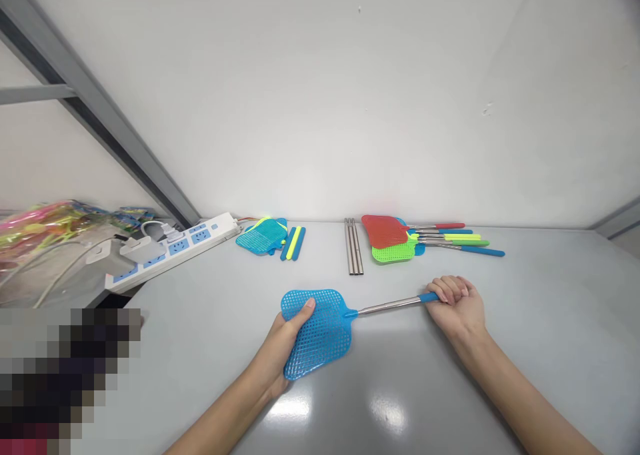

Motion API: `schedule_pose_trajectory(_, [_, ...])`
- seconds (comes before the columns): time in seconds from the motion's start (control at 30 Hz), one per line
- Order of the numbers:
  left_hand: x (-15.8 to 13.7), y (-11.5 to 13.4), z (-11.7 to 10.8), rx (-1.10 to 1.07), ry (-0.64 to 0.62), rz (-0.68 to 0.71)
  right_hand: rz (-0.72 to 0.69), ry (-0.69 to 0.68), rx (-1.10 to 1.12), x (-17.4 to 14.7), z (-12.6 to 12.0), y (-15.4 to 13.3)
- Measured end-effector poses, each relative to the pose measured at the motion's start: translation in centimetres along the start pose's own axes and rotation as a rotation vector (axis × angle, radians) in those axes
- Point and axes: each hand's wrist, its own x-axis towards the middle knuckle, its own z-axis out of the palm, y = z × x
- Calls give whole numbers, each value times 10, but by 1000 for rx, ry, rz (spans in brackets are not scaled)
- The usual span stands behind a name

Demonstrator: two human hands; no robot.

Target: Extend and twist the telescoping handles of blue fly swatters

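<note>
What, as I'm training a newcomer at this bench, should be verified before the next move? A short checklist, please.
1. Left hand on the blue mesh head: ok, thumb on top.
2. Right hand closed round the blue grip: ok.
3. Metal rod meeting the head's neck: ok.
4. Rod firmly seated at both ends: cannot tell; the right hand hides most of the grip.
5. Loose rods apart from the held swatter: ok, lying behind it.
6. Power strip apart from both hands: ok, off to the left.
</note>
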Motion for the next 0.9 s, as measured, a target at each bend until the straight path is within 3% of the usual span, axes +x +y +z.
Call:
schedule_pose_trajectory(0.7, [-1,2,2,-22,-13,-12,16,-6,-1,-5,0,6])
schedule_pose_trajectory(0.9, [0,2,2,-19,-7,-6,29,80,61,-7,3,7])
